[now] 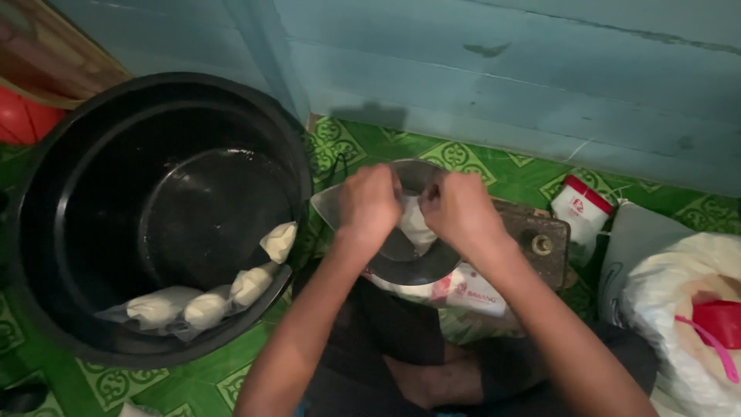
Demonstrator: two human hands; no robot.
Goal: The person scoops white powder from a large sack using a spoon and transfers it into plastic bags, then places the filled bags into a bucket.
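My left hand [368, 204] and my right hand [461, 210] are close together over a metal scale pan [411, 259]. Both pinch the top of a small clear plastic bag of white stuff [416, 225] that sits in the pan. To the left stands a big black tub [93, 193]. Several filled small bags of the same white stuff [207, 307] lie along its lower right inner wall.
A worn scale base [543, 239] sits behind the pan. A white container with a red lid [580, 207] stands to the right, beside a large white sack [679, 309] with a red scoop [719, 320] in it. A blue wall [502, 77] rises behind; green patterned floor [347, 147] below.
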